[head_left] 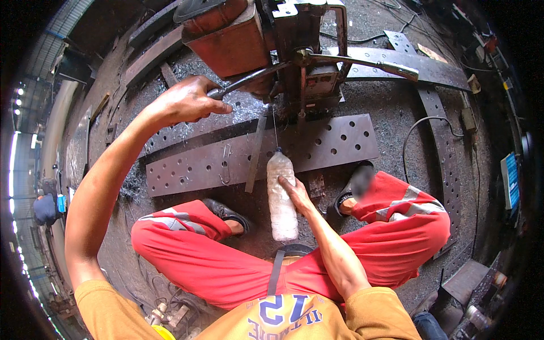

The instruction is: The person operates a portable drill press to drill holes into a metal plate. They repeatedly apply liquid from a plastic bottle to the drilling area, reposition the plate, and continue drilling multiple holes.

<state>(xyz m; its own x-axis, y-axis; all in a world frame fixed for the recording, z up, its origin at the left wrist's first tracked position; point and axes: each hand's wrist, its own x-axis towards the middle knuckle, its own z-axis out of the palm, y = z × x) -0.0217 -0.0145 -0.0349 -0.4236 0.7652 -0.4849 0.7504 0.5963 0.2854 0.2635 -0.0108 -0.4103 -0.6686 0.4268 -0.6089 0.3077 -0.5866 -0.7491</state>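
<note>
In front of me a magnetic drill press (226,42) with a reddish motor housing stands over a steel plate. My left hand (190,102) is closed on the black-gripped end of its feed lever (249,79), at the drill's left side. My right hand (296,194) is wrapped round a plastic bottle (281,198) of whitish liquid, its narrow cap pointing at the drill. A thin line, seemingly a jet of liquid, runs from the cap up to the drill's lower end. Below lies a long steel plate (334,141) with many drilled holes.
A flat metal strip (256,156) lies across the plate, with a bent wire (226,164) beside it. Another lever arm (391,69) sticks out to the right. More drilled plates (442,136), cables (408,136) and metal chips surround the drill. My bent legs (204,249) flank the bottle.
</note>
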